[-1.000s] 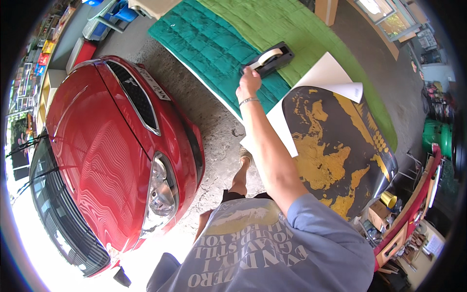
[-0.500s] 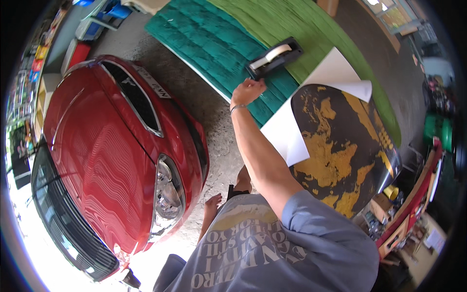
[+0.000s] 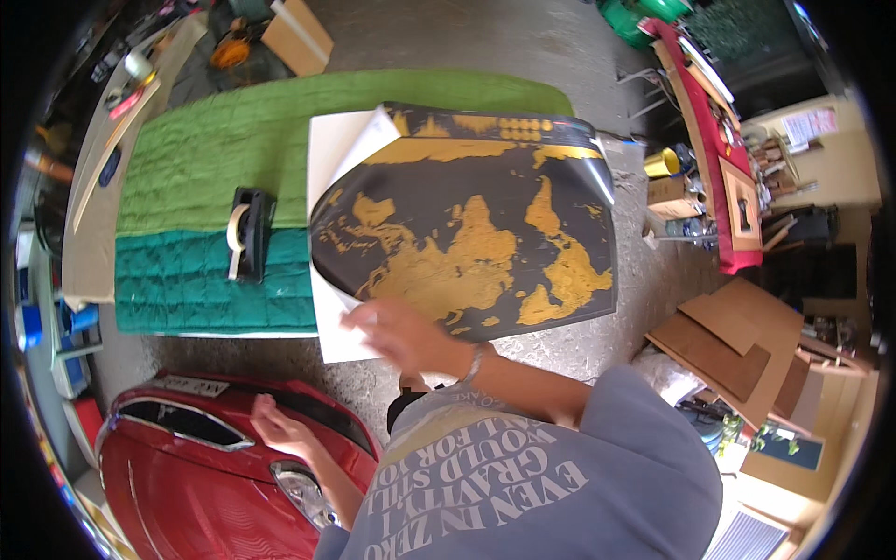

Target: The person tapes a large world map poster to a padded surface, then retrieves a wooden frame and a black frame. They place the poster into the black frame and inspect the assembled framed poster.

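Note:
A black and gold world map (image 3: 439, 224) lies on a white board (image 3: 327, 154). Its left side bows upward, and a roll or fold shows at its far right corner. My right hand (image 3: 401, 338), with a band at the wrist, is over the near left corner of the board, beside the map's near edge. Motion smears its fingers; a small pale patch shows at the fingertips, too blurred to name. My left hand (image 3: 280, 427) hangs over the front of the red car, fingers stretched out, holding nothing. A black tape dispenser (image 3: 252, 238) with a pale roll stands left of the board.
A green and teal quilted pad (image 3: 196, 196) lies under the dispenser and board. The red car (image 3: 187, 467) is close at the near left. A red-edged bench (image 3: 719, 187) stands at the right, with brown cardboard sheets (image 3: 737, 350) nearer me.
My view has turned right. My right hand has moved from the tape dispenser to the map's near left corner. My left hand now reaches out over the car front.

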